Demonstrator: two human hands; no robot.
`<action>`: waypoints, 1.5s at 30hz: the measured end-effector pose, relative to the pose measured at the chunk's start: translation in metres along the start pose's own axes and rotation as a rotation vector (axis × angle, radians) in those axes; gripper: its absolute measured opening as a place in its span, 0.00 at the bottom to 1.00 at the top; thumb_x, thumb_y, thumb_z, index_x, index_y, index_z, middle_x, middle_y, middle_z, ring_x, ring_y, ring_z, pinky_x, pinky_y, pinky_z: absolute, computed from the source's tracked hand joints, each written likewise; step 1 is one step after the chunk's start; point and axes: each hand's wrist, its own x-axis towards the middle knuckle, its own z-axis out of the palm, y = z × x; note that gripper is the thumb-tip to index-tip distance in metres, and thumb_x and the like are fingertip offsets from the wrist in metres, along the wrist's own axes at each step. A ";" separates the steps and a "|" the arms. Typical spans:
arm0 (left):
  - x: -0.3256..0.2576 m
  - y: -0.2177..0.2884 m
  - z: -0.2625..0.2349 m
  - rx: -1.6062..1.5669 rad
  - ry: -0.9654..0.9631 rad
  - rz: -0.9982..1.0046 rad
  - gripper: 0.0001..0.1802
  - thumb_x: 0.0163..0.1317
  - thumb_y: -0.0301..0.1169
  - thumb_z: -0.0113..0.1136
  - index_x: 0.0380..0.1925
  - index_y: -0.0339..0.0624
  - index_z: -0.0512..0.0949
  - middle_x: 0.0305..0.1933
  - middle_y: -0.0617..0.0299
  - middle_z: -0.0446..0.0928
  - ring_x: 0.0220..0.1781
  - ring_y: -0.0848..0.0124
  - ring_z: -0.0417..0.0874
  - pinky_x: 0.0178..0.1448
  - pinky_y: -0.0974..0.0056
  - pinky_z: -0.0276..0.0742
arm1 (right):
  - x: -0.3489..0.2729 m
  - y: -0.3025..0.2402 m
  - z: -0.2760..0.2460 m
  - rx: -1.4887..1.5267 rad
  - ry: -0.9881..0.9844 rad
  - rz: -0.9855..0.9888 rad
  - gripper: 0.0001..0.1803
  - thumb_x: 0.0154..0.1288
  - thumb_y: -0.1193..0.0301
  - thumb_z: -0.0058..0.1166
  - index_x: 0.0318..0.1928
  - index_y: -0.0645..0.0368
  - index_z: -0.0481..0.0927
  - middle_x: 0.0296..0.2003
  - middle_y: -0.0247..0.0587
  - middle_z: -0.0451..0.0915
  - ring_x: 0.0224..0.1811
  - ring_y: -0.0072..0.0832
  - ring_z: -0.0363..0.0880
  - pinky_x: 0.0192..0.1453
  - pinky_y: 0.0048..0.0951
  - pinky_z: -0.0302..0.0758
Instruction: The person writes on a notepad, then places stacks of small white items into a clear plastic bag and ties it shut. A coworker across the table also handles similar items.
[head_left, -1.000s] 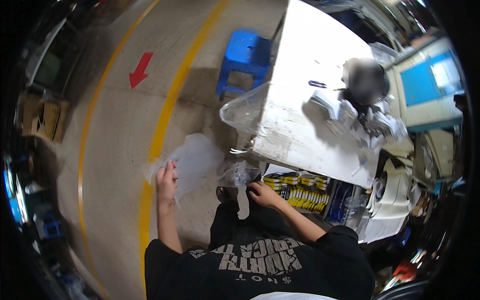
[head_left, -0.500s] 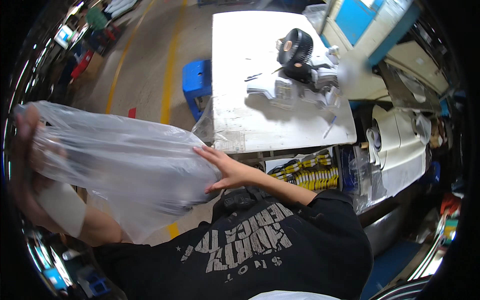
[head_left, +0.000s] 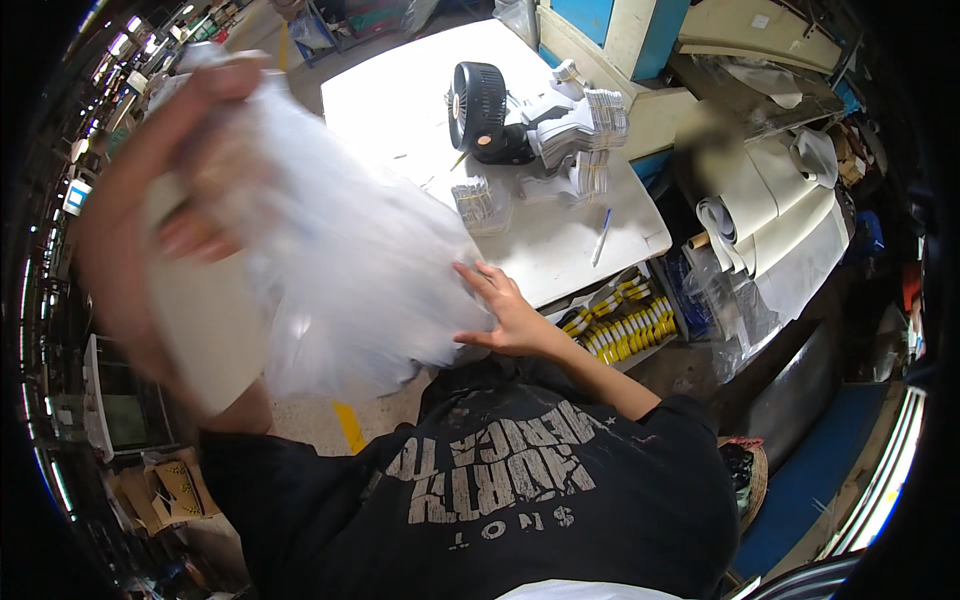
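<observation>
A large translucent plastic bag (head_left: 350,240) stretches between my hands in front of my chest, above the near left edge of the table. My left hand (head_left: 200,150), raised at the far left and smeared by motion, has its fingers curled on the bag's upper end. A flat cream-coloured piece (head_left: 205,300) lies along that wrist and forearm; how it stays there I cannot tell. My right hand (head_left: 510,315) touches the bag's lower right end, thumb and fingers spread apart. What the bag contains, if anything, cannot be made out.
On the white table (head_left: 390,80) stand a black fan (head_left: 478,105), stacks of white cut pieces (head_left: 585,125) and a pen (head_left: 601,238). Below its edge sits a tray of yellow-and-black pieces (head_left: 635,325). Cream sheet rolls (head_left: 765,215) lie at the right; cardboard boxes (head_left: 165,490) stand lower left.
The view has swung left, so the table appears further left and turned. My left hand has risen with its end of the bag, which now slants upward. My right hand stays against the bag.
</observation>
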 end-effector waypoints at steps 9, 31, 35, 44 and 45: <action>0.060 -0.042 0.122 -0.312 -0.114 -0.145 0.21 0.78 0.43 0.50 0.47 0.34 0.81 0.27 0.67 0.75 0.23 0.85 0.67 0.24 0.77 0.58 | 0.021 -0.024 -0.115 0.259 0.124 -0.413 0.67 0.52 0.54 0.78 0.79 0.67 0.44 0.77 0.62 0.53 0.80 0.48 0.53 0.81 0.41 0.51; -0.136 -0.210 0.001 0.731 0.061 -0.647 0.21 0.72 0.46 0.59 0.50 0.40 0.84 0.39 0.53 0.85 0.42 0.62 0.87 0.48 0.59 0.81 | 0.014 -0.014 -0.159 -0.004 0.601 -0.495 0.17 0.68 0.56 0.62 0.39 0.58 0.80 0.31 0.38 0.83 0.34 0.32 0.84 0.43 0.38 0.83; -0.142 -0.153 -0.024 0.644 0.505 -0.619 0.11 0.72 0.28 0.57 0.49 0.37 0.82 0.44 0.56 0.82 0.49 0.66 0.83 0.54 0.63 0.78 | 0.010 0.005 -0.178 -0.887 0.997 -0.620 0.11 0.68 0.67 0.65 0.43 0.61 0.81 0.35 0.45 0.84 0.36 0.41 0.86 0.46 0.44 0.85; -0.174 -0.120 -0.053 0.097 0.243 -0.355 0.21 0.73 0.33 0.58 0.61 0.37 0.71 0.66 0.44 0.74 0.41 0.70 0.86 0.48 0.73 0.80 | 0.013 0.048 -0.206 -0.150 0.963 -0.549 0.37 0.72 0.44 0.49 0.55 0.72 0.79 0.55 0.66 0.79 0.55 0.56 0.82 0.63 0.57 0.79; -0.161 -0.094 -0.045 -0.264 0.294 -0.373 0.21 0.74 0.36 0.57 0.61 0.37 0.71 0.69 0.41 0.72 0.39 0.71 0.86 0.46 0.75 0.80 | 0.018 0.068 -0.224 0.196 0.830 -0.548 0.42 0.71 0.40 0.46 0.58 0.73 0.76 0.56 0.68 0.77 0.58 0.57 0.80 0.65 0.59 0.77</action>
